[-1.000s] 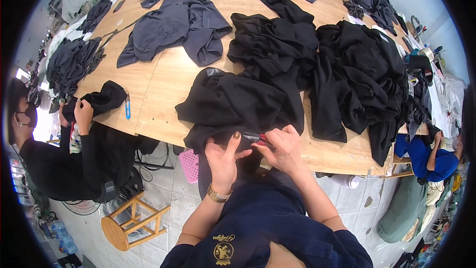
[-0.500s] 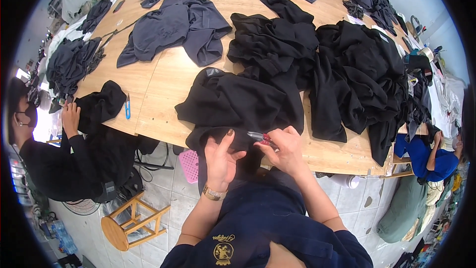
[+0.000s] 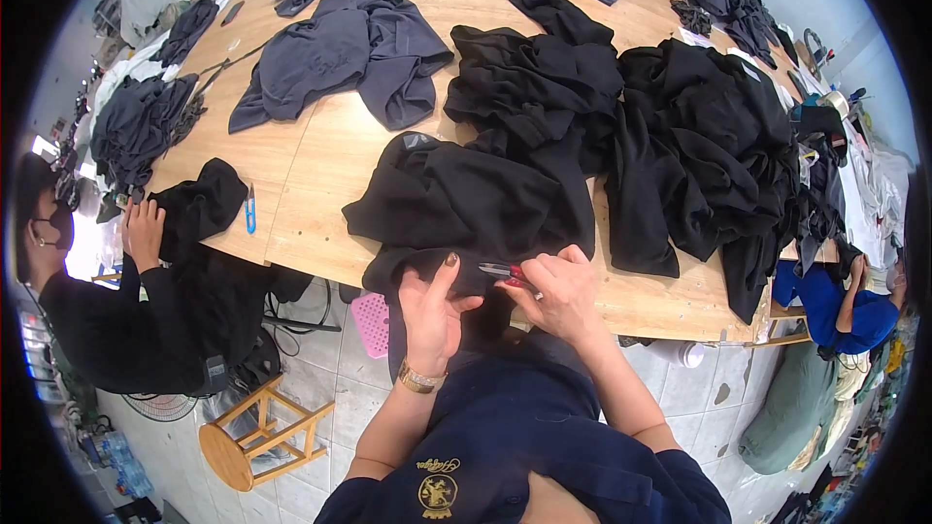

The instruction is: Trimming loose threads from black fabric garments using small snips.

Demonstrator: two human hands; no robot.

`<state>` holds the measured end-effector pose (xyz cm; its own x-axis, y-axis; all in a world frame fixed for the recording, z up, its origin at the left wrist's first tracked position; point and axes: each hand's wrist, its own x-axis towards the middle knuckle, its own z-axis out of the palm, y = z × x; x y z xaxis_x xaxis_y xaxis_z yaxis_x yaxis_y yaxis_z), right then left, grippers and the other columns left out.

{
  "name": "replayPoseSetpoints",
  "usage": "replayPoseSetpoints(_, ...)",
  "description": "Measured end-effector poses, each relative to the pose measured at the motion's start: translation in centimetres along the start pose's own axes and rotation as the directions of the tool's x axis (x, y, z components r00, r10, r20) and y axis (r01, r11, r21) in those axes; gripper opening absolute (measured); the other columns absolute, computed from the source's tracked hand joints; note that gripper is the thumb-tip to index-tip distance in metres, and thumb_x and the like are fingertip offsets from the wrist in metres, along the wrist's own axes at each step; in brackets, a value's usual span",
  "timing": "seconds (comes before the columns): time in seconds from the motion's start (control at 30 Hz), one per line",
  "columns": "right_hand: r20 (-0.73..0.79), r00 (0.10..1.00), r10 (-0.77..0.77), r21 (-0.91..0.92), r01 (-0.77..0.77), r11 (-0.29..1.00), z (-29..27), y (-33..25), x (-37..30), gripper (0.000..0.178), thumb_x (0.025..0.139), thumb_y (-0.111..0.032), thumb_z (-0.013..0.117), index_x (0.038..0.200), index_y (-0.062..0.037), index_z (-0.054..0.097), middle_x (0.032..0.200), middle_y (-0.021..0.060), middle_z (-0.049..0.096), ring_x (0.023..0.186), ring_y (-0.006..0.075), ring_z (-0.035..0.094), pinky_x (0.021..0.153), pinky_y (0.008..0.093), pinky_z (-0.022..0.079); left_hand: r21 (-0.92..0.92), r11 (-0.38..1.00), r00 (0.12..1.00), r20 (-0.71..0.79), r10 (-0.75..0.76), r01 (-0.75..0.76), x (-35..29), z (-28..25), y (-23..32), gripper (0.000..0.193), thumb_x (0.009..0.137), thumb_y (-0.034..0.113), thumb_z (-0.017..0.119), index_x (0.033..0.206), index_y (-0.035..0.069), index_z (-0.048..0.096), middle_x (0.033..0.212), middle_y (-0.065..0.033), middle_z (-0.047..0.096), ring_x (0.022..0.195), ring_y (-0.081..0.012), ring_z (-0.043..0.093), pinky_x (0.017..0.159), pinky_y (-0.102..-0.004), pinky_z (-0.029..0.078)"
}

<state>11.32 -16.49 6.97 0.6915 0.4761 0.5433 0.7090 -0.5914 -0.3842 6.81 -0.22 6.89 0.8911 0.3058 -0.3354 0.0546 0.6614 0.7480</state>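
My left hand (image 3: 430,315) pinches the black garment (image 3: 466,204) at the tabletop (image 3: 301,184) edge. My right hand (image 3: 561,293) has its grip clenched on red snips (image 3: 507,273). Advice: hold the hem taut, cut only loose thread, blades clear of the fabric.

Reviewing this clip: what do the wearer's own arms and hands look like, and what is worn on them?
Both forearms are bare and come up from the lower edge. The left hand has a gold-coloured bracelet at the wrist and dark-painted nails. The right hand shows no ring, band or glove. The dark navy top has short sleeves and a gold embroidered emblem.
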Motion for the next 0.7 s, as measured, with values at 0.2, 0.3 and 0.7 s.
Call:
replayPoseSetpoints(0.2,-0.037,0.996,0.081,0.159,-0.074,0.985,0.53,-0.07,-0.20,0.029,0.072,-0.028,0.073,0.065,-0.0088,0.052,0.056,0.0029,0.048,0.049,0.0202,0.047,0.054,0.0305,0.031,-0.002,1.000,1.000,0.013,0.012,-0.012,0.02,0.07,0.03,0.023,0.089,0.013,0.056,0.109,0.007,0.047,0.092,-0.0040,0.062,0.072,-0.0114,0.064,0.051,-0.0244,0.057)
replayPoseSetpoints(0.3,-0.061,0.989,0.131,0.192,-0.117,0.974,0.78,0.08,-0.29,0.030,0.072,-0.028,0.073,0.064,-0.0084,0.051,0.056,0.0038,0.049,0.049,0.0209,0.047,0.054,0.0306,0.031,-0.001,1.000,1.000,0.014,-0.001,0.001,0.03,0.04,0.02,0.024,0.089,0.014,0.056,0.109,0.007,0.047,0.092,-0.0043,0.061,0.072,-0.0115,0.064,0.051,-0.0243,0.057)
replayPoseSetpoints(0.7,-0.011,1.000,0.022,0.074,-0.022,0.997,0.44,0.00,0.02,0.028,0.072,-0.029,0.072,0.067,-0.0089,0.053,0.056,0.0025,0.048,0.050,0.0191,0.049,0.054,0.0302,0.031,0.012,1.000,1.000,0.005,0.007,-0.007,0.05,-0.08,0.01,0.024,0.089,0.014,0.056,0.110,0.006,0.047,0.091,-0.0048,0.061,0.072,-0.0119,0.064,0.051,-0.0239,0.057)
